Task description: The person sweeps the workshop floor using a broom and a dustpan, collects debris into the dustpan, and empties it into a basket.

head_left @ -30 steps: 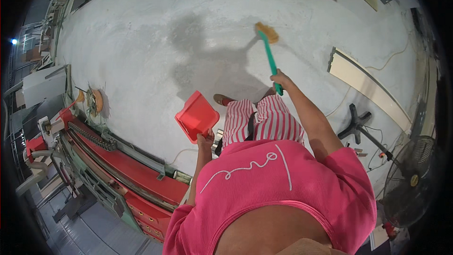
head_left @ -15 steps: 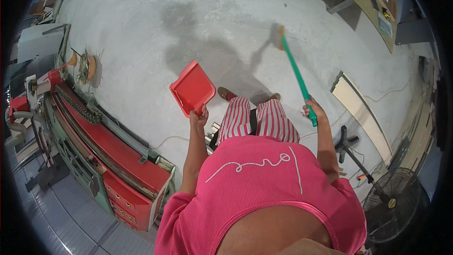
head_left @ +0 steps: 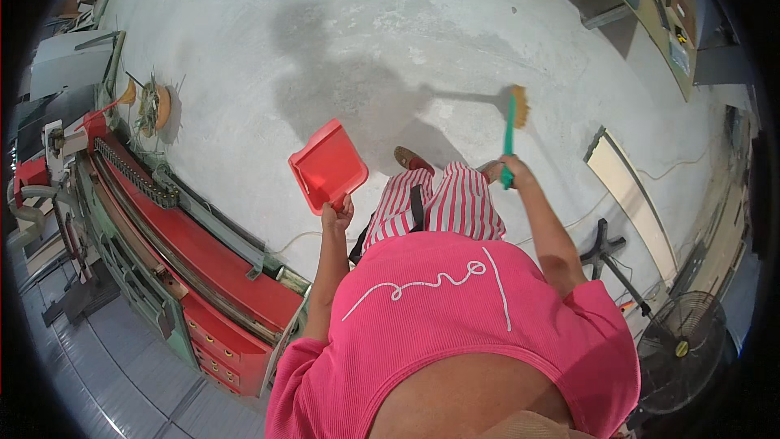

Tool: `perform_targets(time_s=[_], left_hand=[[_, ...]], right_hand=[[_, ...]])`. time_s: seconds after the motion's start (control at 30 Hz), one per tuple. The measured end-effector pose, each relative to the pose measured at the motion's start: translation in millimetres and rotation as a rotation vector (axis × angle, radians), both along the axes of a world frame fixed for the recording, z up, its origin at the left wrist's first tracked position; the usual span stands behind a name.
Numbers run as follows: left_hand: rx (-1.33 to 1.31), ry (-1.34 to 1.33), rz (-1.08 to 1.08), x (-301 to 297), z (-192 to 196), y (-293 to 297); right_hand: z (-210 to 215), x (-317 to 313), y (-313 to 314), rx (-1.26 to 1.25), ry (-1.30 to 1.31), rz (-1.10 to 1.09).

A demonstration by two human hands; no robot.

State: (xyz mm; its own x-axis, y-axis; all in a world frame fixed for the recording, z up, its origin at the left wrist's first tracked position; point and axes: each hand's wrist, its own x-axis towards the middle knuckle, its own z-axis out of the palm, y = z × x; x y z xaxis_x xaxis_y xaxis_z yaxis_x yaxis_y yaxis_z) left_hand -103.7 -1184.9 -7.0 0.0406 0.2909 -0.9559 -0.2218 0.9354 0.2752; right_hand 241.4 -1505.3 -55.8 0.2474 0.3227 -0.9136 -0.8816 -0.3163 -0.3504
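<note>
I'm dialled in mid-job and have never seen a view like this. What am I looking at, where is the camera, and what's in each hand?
There is no machine here: a person works with bare hands. The single picture comes from a wide fisheye camera on their head, looking down, so straight edges bend near the rim. The left hand grips a red dustpan by its handle. The right hand holds a green-handled broom, bristles out over the grey concrete floor. A red and green machine stands on the person's left, a black floor fan on their right.
</note>
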Motion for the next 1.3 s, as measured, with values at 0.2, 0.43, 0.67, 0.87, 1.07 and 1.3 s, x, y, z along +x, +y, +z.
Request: perform_targets(time_s=[0.2,0.43,0.67,0.87,1.07,1.3], left_hand=[[0.035,0.004,0.011,-50.7,-14.8,23.1],[-0.005,0.037,0.075,-53.6,-10.0,32.5],[0.002,0.016,0.032,-35.0,-9.4,44.6],[-0.025,-0.114,0.041,-47.3,-21.5,59.5],[0.025,-0.055,-0.053,-58.2,-10.9,46.9],[-0.038,-0.019,-0.231,-99.1,-11.9,43.3]], right_hand=[[49.7,-60.6,133.0,0.102,0.108,0.075],[107.9,-67.9,156.5,0.383,0.478,-0.071],[130.4,-66.6,68.5,0.274,0.174,0.048],[119.5,-72.8,-13.1,-0.001,-0.04,-0.193],[60.1,-86.9,-51.2,-0.068,0.006,-0.405],[57.9,-182.6,65.6,0.232,0.147,-0.186]])
